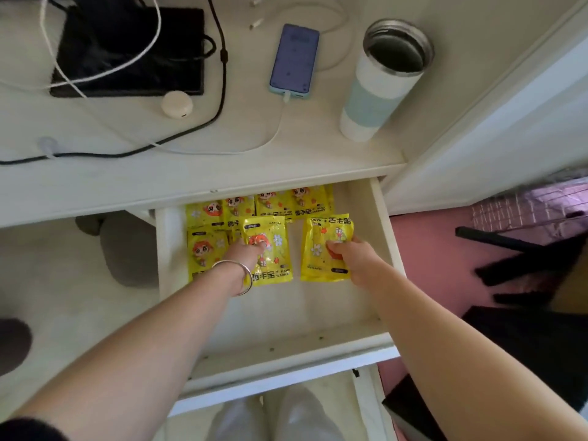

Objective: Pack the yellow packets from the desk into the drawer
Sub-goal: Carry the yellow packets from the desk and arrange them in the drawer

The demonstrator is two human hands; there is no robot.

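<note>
Our right hand (348, 254) has thumb and fingers curled round the right edge of a yellow packet (318, 249), low inside the open drawer (386, 237). Our left hand (243, 254) has its fingertips on the face of a second packet (270, 230), but we cannot tell whether it pinches or only presses. Beyond both hands a row of packets (276, 203) sits partly under the desk (222, 173) edge, and another packet (203, 249) lies just left of the left hand. The risk we see is overlap: the left packet rides over its neighbours, so a pile could build and catch on the desk edge when the drawer shuts. The glossy wrappers may also slide as we let go and spoil the rows.
</note>
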